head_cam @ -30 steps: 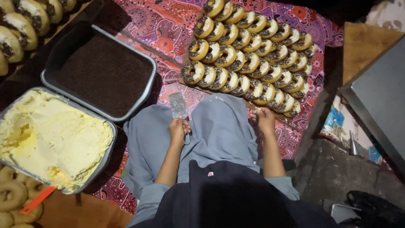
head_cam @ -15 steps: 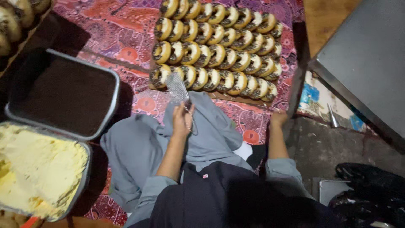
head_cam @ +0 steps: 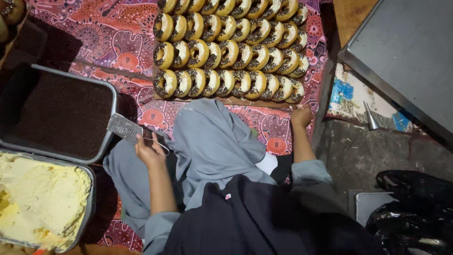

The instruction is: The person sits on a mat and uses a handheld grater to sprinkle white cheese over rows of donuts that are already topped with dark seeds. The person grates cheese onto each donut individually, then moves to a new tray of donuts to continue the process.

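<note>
I sit on a patterned red cloth in grey trousers. My left hand grips the wire handle of a small flat metal grater, held over my left knee beside the tray of dark chocolate sprinkles. My right hand rests on the near right corner of the wooden board that carries several rows of cream-filled, sprinkle-topped doughnuts. Whether its fingers hold the board's edge is unclear.
A metal tray of pale yellow cream lies at my lower left. A grey metal table stands at the right, with a small metal cone on the floor below it. Black plastic bags lie at lower right.
My left hand has swung the grater from the doughnut board down and left toward the sprinkle tray. My right hand stays at the board's corner. The view has shifted right.
</note>
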